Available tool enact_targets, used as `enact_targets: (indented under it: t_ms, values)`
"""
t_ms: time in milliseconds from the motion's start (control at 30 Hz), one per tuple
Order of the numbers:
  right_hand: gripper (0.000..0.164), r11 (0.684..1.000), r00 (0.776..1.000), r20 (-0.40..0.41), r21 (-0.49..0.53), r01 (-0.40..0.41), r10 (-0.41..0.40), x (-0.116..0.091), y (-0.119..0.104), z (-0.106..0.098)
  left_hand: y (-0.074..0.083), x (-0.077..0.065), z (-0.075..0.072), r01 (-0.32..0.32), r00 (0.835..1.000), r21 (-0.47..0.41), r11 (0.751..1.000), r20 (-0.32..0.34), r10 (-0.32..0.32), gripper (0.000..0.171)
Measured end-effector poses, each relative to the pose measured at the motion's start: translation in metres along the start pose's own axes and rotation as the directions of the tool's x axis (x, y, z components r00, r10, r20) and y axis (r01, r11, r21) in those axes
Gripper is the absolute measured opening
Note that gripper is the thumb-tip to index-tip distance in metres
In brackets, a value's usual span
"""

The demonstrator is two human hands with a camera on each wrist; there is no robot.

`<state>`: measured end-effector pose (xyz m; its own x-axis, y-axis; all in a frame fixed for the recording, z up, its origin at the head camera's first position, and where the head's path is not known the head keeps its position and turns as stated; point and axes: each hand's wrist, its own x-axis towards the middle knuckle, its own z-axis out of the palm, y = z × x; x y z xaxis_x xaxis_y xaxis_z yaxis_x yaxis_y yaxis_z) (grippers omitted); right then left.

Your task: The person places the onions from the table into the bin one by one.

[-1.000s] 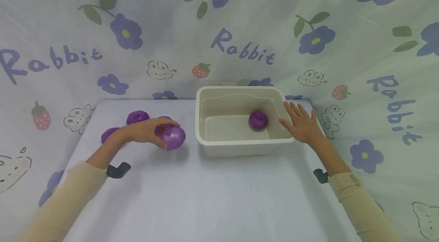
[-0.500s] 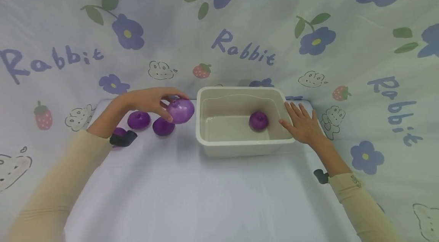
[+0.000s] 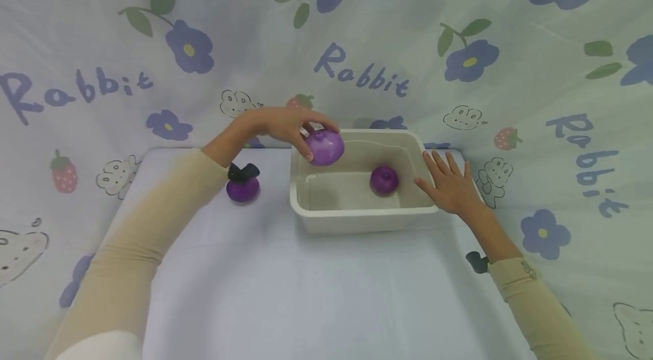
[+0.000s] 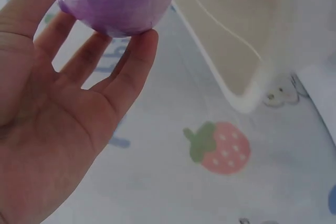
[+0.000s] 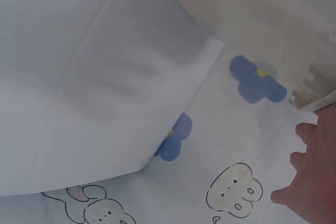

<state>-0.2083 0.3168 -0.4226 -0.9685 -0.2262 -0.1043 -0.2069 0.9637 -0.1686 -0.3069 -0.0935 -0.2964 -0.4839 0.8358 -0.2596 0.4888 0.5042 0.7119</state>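
The left hand (image 3: pixel 285 123) pinches a purple onion-like ball (image 3: pixel 327 148) above the left side of the bin (image 3: pixel 364 213); the right hand (image 3: pixel 451 184) is spread at its right edge. Inside, a second ball (image 3: pixel 384 180) leaves wide floor leftward.

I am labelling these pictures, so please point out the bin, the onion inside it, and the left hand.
Bin (image 3: pixel 364 212): head view, front rim.
Onion (image 3: pixel 384 181) inside: head view, visible middle.
Left hand (image 3: pixel 285 123): head view, back of hand.

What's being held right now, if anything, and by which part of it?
The left hand holds a purple onion-like item by its opposite sides, between thumb and fingers. The right hand, fingers straight at the bin's rim, grips nothing.
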Motion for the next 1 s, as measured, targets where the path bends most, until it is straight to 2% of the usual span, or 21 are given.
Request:
enact_targets:
  t_ms: [67,167,433,767,1000]
  values:
    - [0.081,1.0,1.0,0.002,-0.004,-0.002,0.002,0.0,0.0,0.0,0.005,0.016,0.0,-0.04,0.999,-0.015,0.999,0.018,0.04,0.081]
    - [0.08,1.0,1.0,0.003,-0.01,-0.001,0.001,0.0,0.0,0.001,0.012,0.037,0.001,-0.065,0.997,-0.043,0.997,0.04,0.067,0.082]
    - [0.082,1.0,1.0,-0.006,-0.011,0.002,-0.002,0.002,0.003,0.003,0.022,0.085,0.012,-0.047,0.997,-0.039,0.998,0.064,0.05,0.081]
    - [0.08,1.0,1.0,-0.009,-0.016,-0.004,0.004,0.003,0.001,0.003,0.015,0.136,0.041,-0.061,0.988,-0.013,0.998,0.144,0.062,0.08]
    - [0.08,1.0,1.0,-0.012,-0.024,-0.002,0.002,0.004,0.002,0.003,0.006,0.164,0.064,-0.132,0.976,0.06,0.99,0.184,0.119,0.077]
